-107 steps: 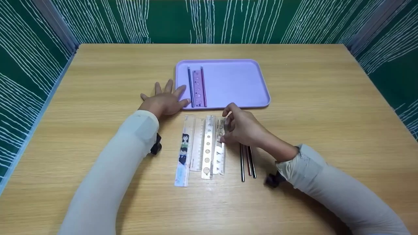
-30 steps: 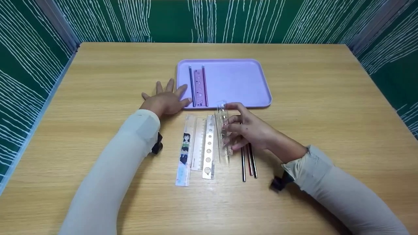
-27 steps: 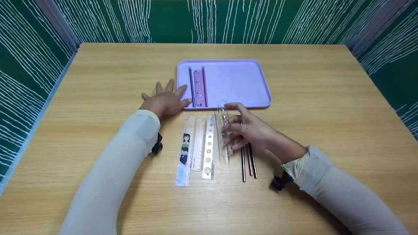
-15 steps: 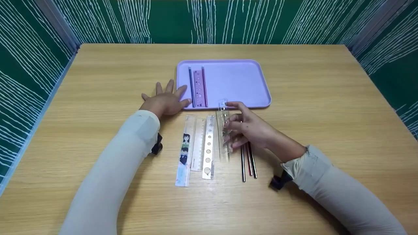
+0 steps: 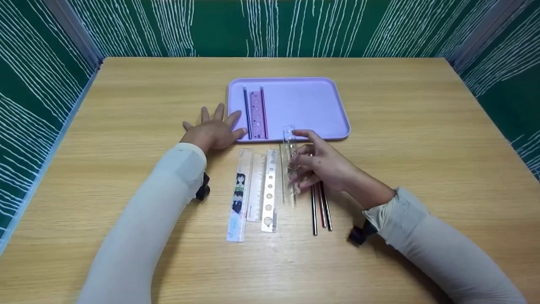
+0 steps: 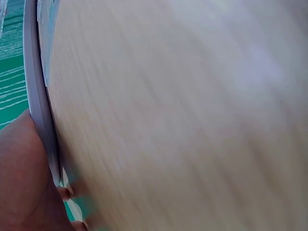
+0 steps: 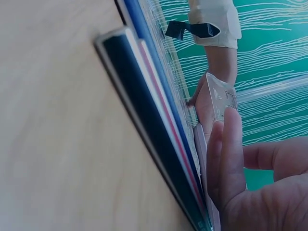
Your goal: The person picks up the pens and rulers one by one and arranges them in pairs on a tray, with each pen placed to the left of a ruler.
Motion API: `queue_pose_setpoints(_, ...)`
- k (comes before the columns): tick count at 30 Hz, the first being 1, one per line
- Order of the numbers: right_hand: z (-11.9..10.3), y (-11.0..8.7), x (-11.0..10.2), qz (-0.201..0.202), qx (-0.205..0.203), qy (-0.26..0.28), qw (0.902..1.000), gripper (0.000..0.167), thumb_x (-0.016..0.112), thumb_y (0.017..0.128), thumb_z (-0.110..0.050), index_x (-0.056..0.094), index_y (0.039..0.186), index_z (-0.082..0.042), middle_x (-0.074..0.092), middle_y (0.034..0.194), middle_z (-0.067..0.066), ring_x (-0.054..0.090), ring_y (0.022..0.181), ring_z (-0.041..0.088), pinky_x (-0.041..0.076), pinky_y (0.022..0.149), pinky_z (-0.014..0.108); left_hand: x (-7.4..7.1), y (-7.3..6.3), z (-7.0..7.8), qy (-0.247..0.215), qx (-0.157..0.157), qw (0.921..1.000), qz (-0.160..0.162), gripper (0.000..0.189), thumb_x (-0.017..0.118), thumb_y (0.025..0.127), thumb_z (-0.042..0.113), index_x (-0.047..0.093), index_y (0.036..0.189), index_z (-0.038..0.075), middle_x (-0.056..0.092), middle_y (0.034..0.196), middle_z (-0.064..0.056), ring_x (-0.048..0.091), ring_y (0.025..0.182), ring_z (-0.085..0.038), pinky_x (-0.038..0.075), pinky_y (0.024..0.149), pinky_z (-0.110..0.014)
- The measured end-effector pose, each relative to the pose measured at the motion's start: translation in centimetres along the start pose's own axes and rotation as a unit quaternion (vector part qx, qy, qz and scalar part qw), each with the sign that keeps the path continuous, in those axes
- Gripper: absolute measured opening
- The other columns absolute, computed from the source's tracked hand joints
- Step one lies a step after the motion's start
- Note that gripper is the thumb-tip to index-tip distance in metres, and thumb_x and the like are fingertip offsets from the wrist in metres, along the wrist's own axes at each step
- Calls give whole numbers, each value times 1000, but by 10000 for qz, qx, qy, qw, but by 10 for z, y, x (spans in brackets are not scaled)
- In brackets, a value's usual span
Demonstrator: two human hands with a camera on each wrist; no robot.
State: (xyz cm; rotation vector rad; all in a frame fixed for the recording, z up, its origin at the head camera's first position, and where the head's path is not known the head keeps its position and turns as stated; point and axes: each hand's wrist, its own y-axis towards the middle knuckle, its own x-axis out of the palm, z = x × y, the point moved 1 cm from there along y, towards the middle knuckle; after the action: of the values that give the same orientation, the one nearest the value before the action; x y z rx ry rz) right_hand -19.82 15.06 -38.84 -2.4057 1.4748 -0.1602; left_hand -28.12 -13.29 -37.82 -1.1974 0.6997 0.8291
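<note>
My right hand (image 5: 324, 165) pinches a clear ruler (image 5: 288, 147) between thumb and fingers, raised off the table. The ruler's far end overlaps the tray's near rim in the head view; the right wrist view shows the clear ruler (image 7: 220, 96) tilted at the fingertips. Spread flat, my left hand (image 5: 212, 131) rests at the near left corner of the lilac tray (image 5: 291, 139), thumb and index finger over its edge. On the tray lie a dark pencil (image 5: 247, 114), a pink ruler (image 5: 256, 114) and a red pencil (image 5: 264, 114), side by side.
Left of the held ruler, a ruler with cartoon figures (image 5: 237, 204), a plain clear ruler (image 5: 255, 190) and a ruler with round holes (image 5: 268, 196) lie on the wooden table (image 5: 168, 253). Three pencils (image 5: 314, 215) lie beneath and beside my right hand. Green patterned walls (image 5: 219, 29) enclose the table.
The clear ruler, flat on the table at first, has been picked up by my right hand and shifted slightly toward the tray. My left hand has stayed in place.
</note>
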Motion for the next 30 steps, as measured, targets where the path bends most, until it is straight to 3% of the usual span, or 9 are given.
queue_pose_setpoints(30,-5,6,-4,135,-46,-130,9998,70,56,102,-5,25,160,-28,53,123,16,73,87,32,65,67,45,1,0,0,-85,-57,9999,2,74,27,98,76,-8,159,51,-27,169,0,-30,151,-44,-14,105,-86)
